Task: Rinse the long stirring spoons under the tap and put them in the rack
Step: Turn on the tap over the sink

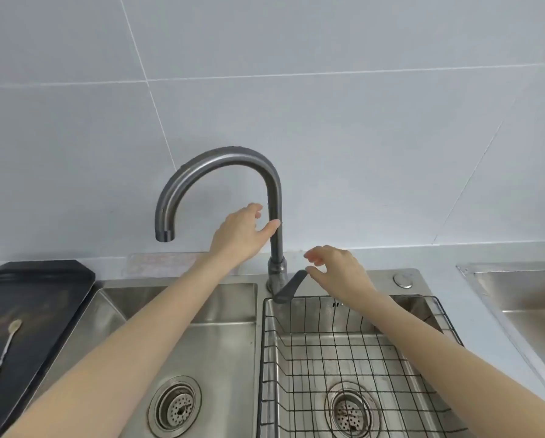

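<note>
Steel everywhere: a brushed double sink set into a pale table, with a dark, matte gooseneck tap rising at the divider along its back edge, spout curving over the left basin. The left hand reaches up to the tap's upright pipe, fingers loosely spread, thumb resting against the tube. The right hand hovers just beside the flat grey lever, fingers curled and parted, fingertips close to its tip; I cannot tell if they touch. A black wire rack of square mesh sits in the right basin. Over at the table's left edge, a dark tray holds the long stirring spoons, one with a twisted shaft and small pale bowl, well apart from both hands.
</note>
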The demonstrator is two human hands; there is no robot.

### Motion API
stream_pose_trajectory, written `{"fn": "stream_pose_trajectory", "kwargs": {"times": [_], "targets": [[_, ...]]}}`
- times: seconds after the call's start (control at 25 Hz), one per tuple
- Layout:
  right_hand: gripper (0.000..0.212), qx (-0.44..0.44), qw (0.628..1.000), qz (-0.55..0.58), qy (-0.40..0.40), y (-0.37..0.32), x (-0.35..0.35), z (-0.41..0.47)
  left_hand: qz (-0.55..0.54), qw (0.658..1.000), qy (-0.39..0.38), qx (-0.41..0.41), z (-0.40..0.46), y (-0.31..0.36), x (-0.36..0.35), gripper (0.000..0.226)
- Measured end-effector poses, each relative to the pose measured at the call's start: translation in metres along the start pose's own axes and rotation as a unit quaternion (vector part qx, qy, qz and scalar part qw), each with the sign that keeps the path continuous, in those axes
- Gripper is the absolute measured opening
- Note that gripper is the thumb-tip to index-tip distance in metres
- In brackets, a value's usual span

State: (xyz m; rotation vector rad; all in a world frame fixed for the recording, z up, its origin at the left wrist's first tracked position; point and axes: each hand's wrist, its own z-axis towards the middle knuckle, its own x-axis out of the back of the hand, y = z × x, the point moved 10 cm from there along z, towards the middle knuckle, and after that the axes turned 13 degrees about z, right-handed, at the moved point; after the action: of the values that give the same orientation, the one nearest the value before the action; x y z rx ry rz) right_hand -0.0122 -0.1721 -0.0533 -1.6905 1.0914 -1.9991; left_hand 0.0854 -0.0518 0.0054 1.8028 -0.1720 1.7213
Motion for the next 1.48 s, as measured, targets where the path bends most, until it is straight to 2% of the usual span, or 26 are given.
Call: {"fn": "stream_pose_trajectory", "kwargs": {"times": [0.2, 0.32, 0.48, 0.68, 1.48], "targets": [[0.025, -0.011, 0.999, 0.017, -0.034, 0.017, -0.027, 0.016, -0.126, 0.992, 0.017, 0.016, 0.02, 0.006, -0.005, 0.062], [0.022, -0.013, 1.0, 0.021, -0.017, 0.021, -0.03, 0.021, -0.167, 0.985, 0.044, 0.029, 0.028, 0.009, -0.005, 0.046], [0.019, -0.011, 1.0, 0.024, -0.004, 0.023, -0.031, 0.02, -0.154, 0.985, 0.076, 0.036, 0.03, 0.013, -0.006, 0.032], [0.018, -0.013, 1.0, 0.016, 0.002, 0.02, -0.03, 0.018, -0.111, 0.989, 0.09, 0.032, 0.028, 0.014, -0.003, 0.035], [0.019, -0.009, 1.0, 0.004, -0.012, 0.014, -0.035, 0.004, -0.123, 0.986, 0.104, 0.034, 0.027, 0.012, -0.004, 0.034]]}}
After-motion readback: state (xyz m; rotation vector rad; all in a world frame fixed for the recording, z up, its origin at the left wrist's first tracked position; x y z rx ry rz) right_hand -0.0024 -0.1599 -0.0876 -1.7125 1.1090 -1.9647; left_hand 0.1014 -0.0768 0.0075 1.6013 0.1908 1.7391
